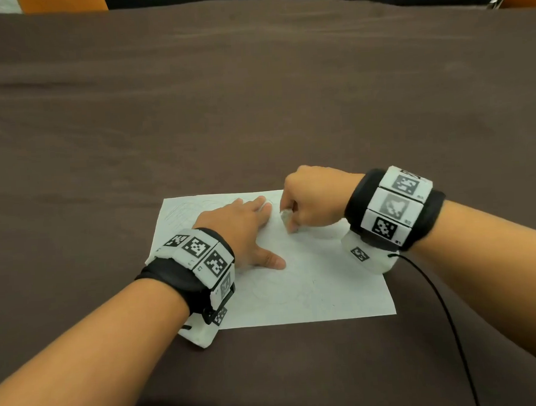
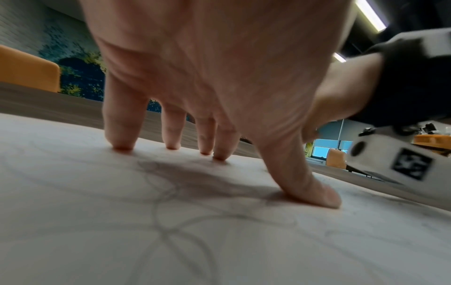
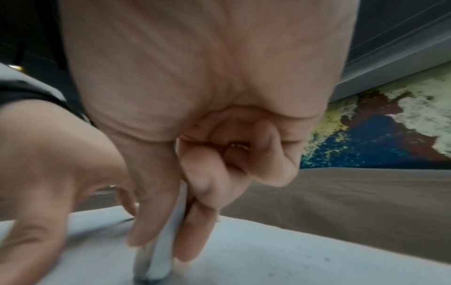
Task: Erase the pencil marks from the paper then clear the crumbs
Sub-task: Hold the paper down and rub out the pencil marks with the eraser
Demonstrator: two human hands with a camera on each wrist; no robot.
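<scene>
A white sheet of paper (image 1: 296, 288) with faint looping pencil lines (image 2: 165, 227) lies on the brown table. My left hand (image 1: 246, 232) lies spread on the sheet, its straight fingertips (image 2: 122, 142) and thumb pressing the paper (image 2: 73, 192) down. Just right of it, my right hand (image 1: 307, 200) pinches a white eraser (image 1: 286, 217) between thumb and fingers. The eraser (image 3: 161, 248) stands upright with its grey, smudged lower end touching the paper (image 3: 268, 250). Small dark specks dot the sheet near the eraser.
The brown tablecloth (image 1: 255, 95) stretches wide around the sheet. A black cable (image 1: 446, 311) runs from my right wrist band toward the near edge. Orange chairs (image 1: 63, 4) stand beyond the far edge.
</scene>
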